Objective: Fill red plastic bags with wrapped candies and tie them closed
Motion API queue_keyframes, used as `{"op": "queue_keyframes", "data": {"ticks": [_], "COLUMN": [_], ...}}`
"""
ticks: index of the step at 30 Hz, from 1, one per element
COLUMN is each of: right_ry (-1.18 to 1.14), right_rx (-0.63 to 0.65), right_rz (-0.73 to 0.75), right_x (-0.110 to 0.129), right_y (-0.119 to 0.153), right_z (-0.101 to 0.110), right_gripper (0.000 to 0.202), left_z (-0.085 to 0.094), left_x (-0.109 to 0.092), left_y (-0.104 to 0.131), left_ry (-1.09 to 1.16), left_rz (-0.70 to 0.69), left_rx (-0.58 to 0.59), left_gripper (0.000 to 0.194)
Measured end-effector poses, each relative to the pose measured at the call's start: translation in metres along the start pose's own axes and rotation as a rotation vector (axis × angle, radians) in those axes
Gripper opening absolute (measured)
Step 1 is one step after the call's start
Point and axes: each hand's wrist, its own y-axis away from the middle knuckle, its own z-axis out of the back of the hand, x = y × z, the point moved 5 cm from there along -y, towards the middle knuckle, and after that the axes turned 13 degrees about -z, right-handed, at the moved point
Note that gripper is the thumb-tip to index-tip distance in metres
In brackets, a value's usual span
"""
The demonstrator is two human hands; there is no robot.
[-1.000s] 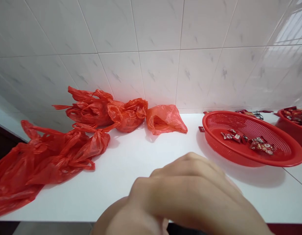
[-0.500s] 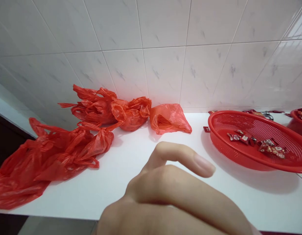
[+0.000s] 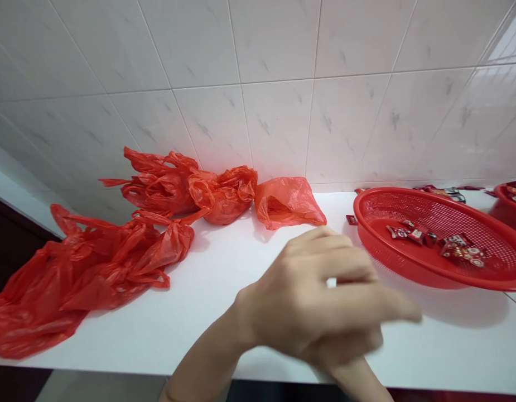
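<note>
The left grip [image 3: 303, 293] is blurred, its fingers partly bent and one stretched toward the right; a small gap shows between two of them. It overlaps the right grip [image 3: 345, 343], which lies mostly hidden beneath it. Nothing can be seen in either, but the palms are out of sight, so I cannot tell whether they have hold of anything or how far the right one is open.

Both hands are above the smooth white counter [image 3: 191, 318]. Beyond them, near the wall, lies a loose, translucent red plastic bag [image 3: 289, 202]. Just left of it sits a rounded red plastic bag with a crumpled top [image 3: 226, 198], next to a red plastic bag with upright handles [image 3: 161, 187]. A large heap of crumpled red plastic bags [image 3: 94, 273] spreads over the left end.

To the right of the hands stands a wide, round red plastic basket with perforated sides [image 3: 366, 237], small red-and-white wrapped packets [image 3: 416, 237] inside. One small red packet [image 3: 352, 220] lies just beside its left side. A red container of packets [image 3: 504, 211] is cut off at the right edge. White marbled wall tiles [image 3: 278, 123] rise behind.
</note>
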Motion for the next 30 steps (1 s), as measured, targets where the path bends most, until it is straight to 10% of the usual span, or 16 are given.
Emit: {"op": "queue_keyframes", "data": {"ticks": [6, 9, 13, 30], "right_ry": [-0.078, -0.091, -0.104, -0.106], "right_rx": [0.104, 0.126, 0.132, 0.085], "right_rz": [-0.034, -0.052, -0.069, -0.009], "right_x": [0.000, -0.001, 0.000, -0.007], "right_y": [0.000, 0.000, -0.001, -0.006], "right_z": [-0.003, -0.005, -0.005, -0.010], "right_gripper": [0.021, 0.022, 0.020, 0.019], "left_z": [-0.060, -0.066, -0.066, -0.070], "left_x": [0.097, 0.163, 0.213, 0.278], "left_y": [0.004, 0.040, 0.063, 0.059], "left_ry": [0.139, -0.055, -0.186, -0.193], "left_rz": [0.334, 0.770, 1.006, 1.127], "left_rx": [0.353, 0.342, 0.385, 0.422], "left_gripper": [0.026, 0.030, 0.028, 0.037]}}
